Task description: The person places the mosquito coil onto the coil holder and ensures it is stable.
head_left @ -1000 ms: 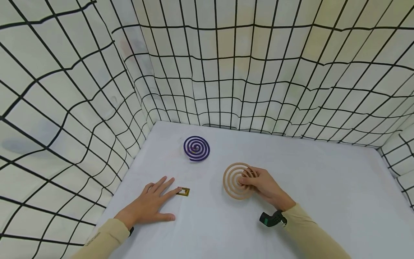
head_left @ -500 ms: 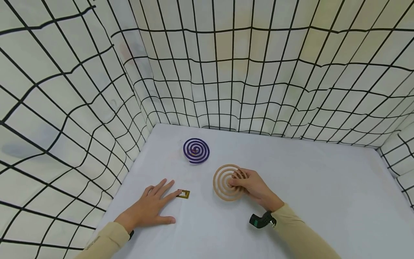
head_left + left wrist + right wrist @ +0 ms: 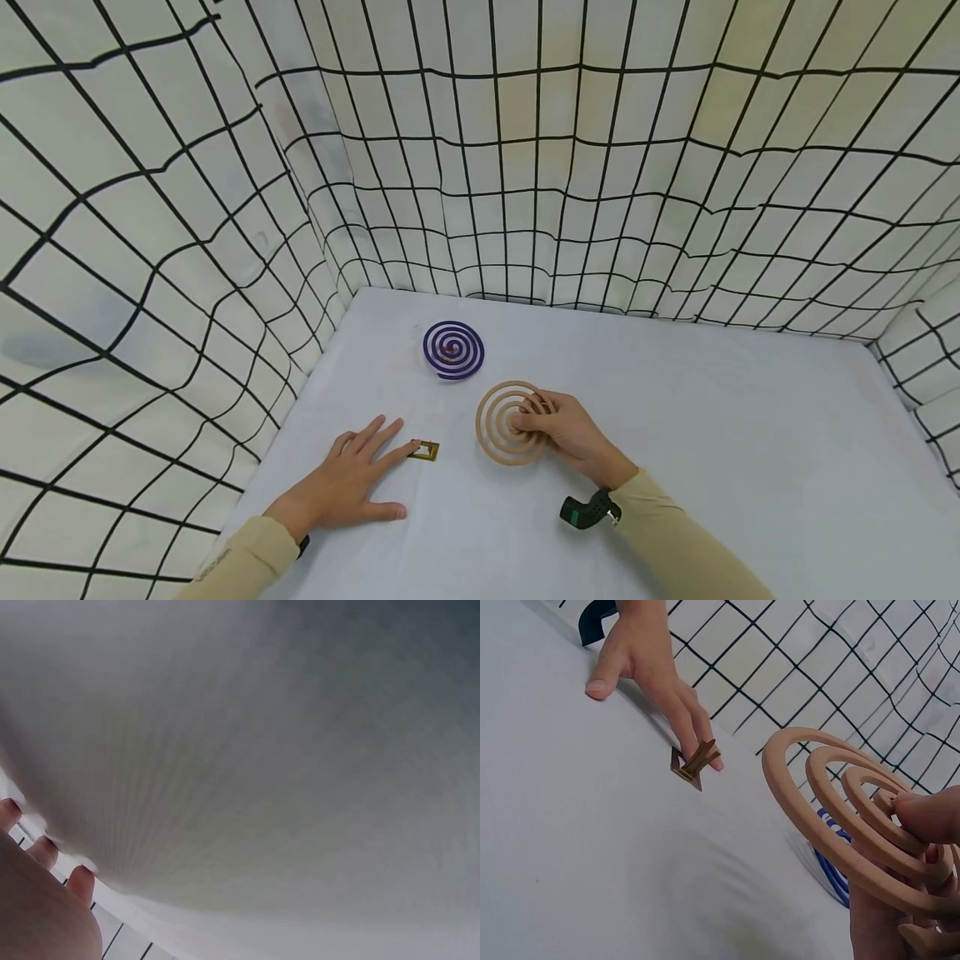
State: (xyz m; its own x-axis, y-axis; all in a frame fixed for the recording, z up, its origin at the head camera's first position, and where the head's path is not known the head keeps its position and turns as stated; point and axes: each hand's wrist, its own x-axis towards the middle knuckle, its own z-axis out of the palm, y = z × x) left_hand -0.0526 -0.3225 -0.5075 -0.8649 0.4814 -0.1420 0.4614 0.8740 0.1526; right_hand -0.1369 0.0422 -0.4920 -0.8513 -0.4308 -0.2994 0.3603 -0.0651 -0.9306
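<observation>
My right hand (image 3: 581, 437) pinches a tan mosquito coil (image 3: 501, 423) between thumb and fingers, near its centre. The coil is held above the white surface; its shadow falls below it in the right wrist view. My left hand (image 3: 341, 483) lies on the surface with fingers spread. Its index fingertip touches the left edge of a small brass-coloured metal coil stand (image 3: 427, 451), whose upright prong (image 3: 700, 756) shows in the right wrist view. Fingertips (image 3: 80, 883) peek in at the lower left of the left wrist view, where the stand is out of sight.
A dark purple mosquito coil (image 3: 454, 350) lies flat behind the stand. The table has a white cover (image 3: 720, 433). Black netting (image 3: 525, 175) over white walls rises at the back, left and right. A black strap device (image 3: 588, 509) sits on the right wrist.
My right hand has carried the tan mosquito coil leftward, closer to the stand. The left hand and the stand stay in place.
</observation>
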